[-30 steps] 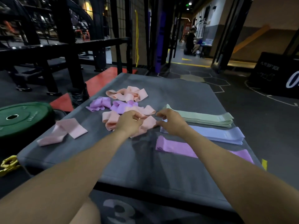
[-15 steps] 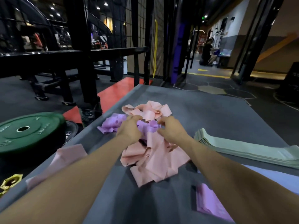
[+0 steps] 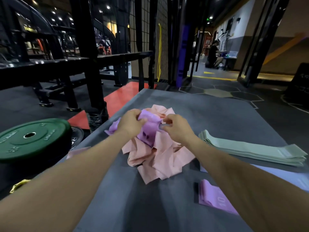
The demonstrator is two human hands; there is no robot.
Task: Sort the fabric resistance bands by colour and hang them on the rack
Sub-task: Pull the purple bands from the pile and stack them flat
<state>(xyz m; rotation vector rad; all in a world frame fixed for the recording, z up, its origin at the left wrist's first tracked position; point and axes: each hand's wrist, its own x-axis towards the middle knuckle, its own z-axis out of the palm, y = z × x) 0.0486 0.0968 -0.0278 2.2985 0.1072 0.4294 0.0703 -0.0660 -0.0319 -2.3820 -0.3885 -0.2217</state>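
A tangled heap of pink bands lies in the middle of the grey padded box top. My left hand grips a purple band lifted above the heap, and my right hand pinches its other side. More purple fabric shows behind my left wrist. A flat stack of green bands lies to the right. A flat purple band sits near my right forearm, with a pale blue band partly hidden behind that arm. A loose pink band lies at the left edge.
A green weight plate rests on black plates left of the box. A black rack frame and mesh wall stand behind. A yellow object lies on the floor at lower left. A person crouches far back in the corridor.
Both hands moved from the pink bands up to the purple band and lifted it off the heap. The camera tilted and moved closer, so the sorted stacks slid to the right.
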